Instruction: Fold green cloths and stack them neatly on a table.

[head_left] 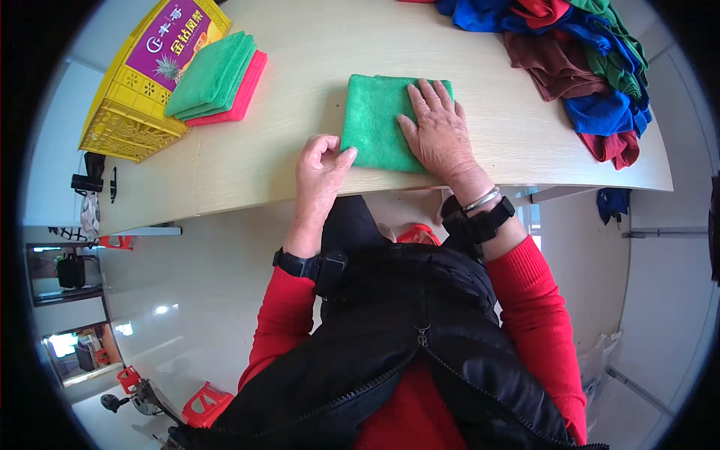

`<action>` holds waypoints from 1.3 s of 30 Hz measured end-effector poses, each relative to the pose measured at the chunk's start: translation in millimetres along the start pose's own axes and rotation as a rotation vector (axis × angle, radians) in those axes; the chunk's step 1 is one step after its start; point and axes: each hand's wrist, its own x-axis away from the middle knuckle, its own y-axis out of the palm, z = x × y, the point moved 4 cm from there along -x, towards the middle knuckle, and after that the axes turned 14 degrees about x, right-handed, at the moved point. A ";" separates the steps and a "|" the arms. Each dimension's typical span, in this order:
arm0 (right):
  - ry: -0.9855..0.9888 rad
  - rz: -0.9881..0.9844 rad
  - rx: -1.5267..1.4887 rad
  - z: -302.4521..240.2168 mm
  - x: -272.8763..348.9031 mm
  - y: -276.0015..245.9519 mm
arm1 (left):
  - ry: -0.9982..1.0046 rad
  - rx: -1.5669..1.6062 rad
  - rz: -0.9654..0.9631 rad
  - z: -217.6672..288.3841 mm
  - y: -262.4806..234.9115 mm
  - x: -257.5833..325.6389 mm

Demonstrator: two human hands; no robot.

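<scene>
A folded green cloth lies as a neat square on the pale wooden table, close to its near edge. My right hand rests flat on the cloth's right side, fingers stretched out and somewhat apart. At the near left corner is my left hand, its fingers curled and its thumb on the cloth's edge, so the corner appears pinched; the undersides of those fingers are hidden. To the far left sits a small stack, a folded green cloth on top of a folded red cloth.
A yellow plastic basket with a purple panel stands at the table's left, beside the stack. Loose blue, brown, red and green cloths heap up at the far right. Below, a red stool stands on the floor.
</scene>
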 end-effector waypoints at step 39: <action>0.016 0.005 -0.047 15.9 4.6 1.7 | 0.319 -0.773 -0.390 6.5 85.8 -52.7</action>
